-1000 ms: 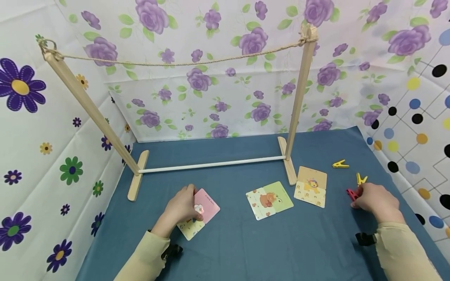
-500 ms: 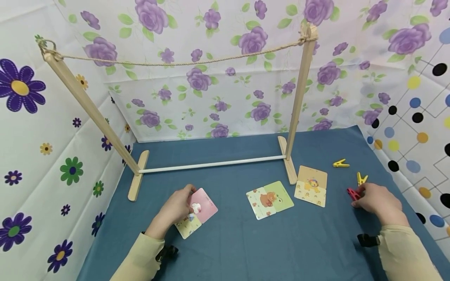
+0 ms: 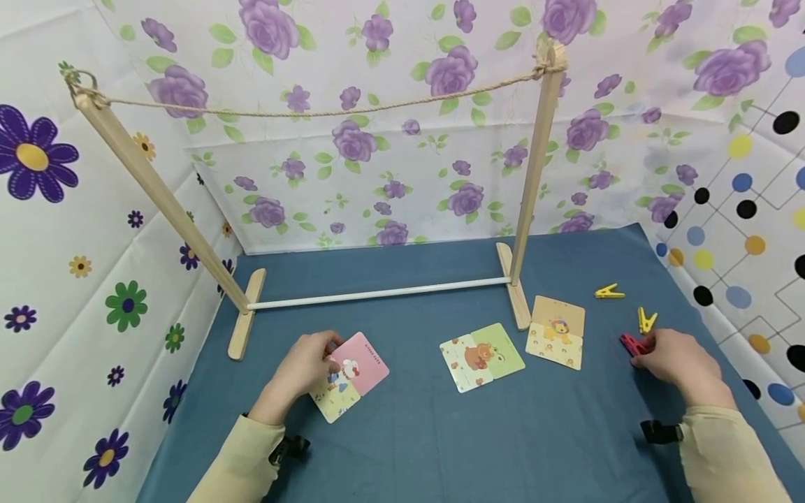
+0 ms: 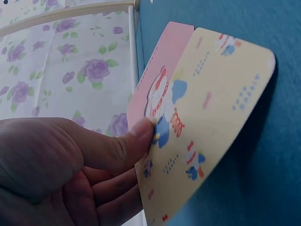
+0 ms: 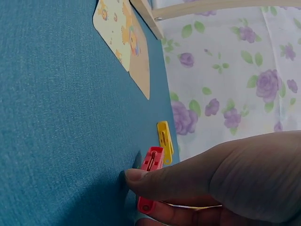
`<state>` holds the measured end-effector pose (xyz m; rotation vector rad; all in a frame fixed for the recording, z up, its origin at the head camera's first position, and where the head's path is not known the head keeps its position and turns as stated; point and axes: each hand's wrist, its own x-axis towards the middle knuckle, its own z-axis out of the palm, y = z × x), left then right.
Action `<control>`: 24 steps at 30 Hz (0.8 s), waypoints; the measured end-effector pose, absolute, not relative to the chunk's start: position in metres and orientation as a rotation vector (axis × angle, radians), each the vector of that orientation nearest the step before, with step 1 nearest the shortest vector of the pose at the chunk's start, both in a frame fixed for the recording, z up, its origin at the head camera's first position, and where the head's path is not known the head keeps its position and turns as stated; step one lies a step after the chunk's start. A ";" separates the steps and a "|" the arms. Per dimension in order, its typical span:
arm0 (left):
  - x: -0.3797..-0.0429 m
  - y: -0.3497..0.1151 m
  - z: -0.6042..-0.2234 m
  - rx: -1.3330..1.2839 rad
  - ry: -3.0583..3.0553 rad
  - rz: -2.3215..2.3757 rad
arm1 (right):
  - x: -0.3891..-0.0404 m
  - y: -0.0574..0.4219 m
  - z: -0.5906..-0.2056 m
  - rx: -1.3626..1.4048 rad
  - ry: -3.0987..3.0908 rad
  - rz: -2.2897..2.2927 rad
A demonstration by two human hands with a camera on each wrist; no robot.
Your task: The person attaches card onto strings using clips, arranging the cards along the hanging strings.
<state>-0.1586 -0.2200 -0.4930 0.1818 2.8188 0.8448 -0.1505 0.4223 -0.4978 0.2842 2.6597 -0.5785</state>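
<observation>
My left hand [image 3: 303, 365] pinches the left edge of a pink and pale yellow card [image 3: 363, 370] with a cartoon figure. In the left wrist view the thumb lies on the face of the card [image 4: 221, 99], which is tilted up from the blue cloth. At the right, my right hand [image 3: 680, 363] pinches a red clothespin [image 3: 631, 345] between thumb and fingers. The right wrist view shows the red clothespin [image 5: 153, 159] partly covered by the thumb. Just beyond it lies a yellow clothespin [image 3: 646, 321], with another yellow clothespin [image 3: 608, 292] farther back.
A wooden stand with a right post [image 3: 538, 168] and a left post [image 3: 160, 202] carries a sagging rope [image 3: 321, 114]. A white rod [image 3: 383, 294] joins its feet. A green bear card [image 3: 482, 358] and a tan lion card [image 3: 556, 332] lie on the blue cloth [image 3: 428, 447].
My left hand has shifted a little to the left with the pink and yellow card, and more of its picture shows. My right hand has barely moved and still grips the red clothespin.
</observation>
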 end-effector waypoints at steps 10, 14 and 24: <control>-0.162 -0.225 -0.490 0.204 2.844 0.839 | -0.149 0.420 -0.500 0.276 2.733 -0.629; -0.163 -0.228 -0.490 0.230 2.847 0.859 | -0.149 0.419 -0.502 0.266 2.763 -0.644; -0.162 -0.232 -0.487 0.190 2.822 0.951 | -0.150 0.412 -0.508 0.236 2.813 -0.670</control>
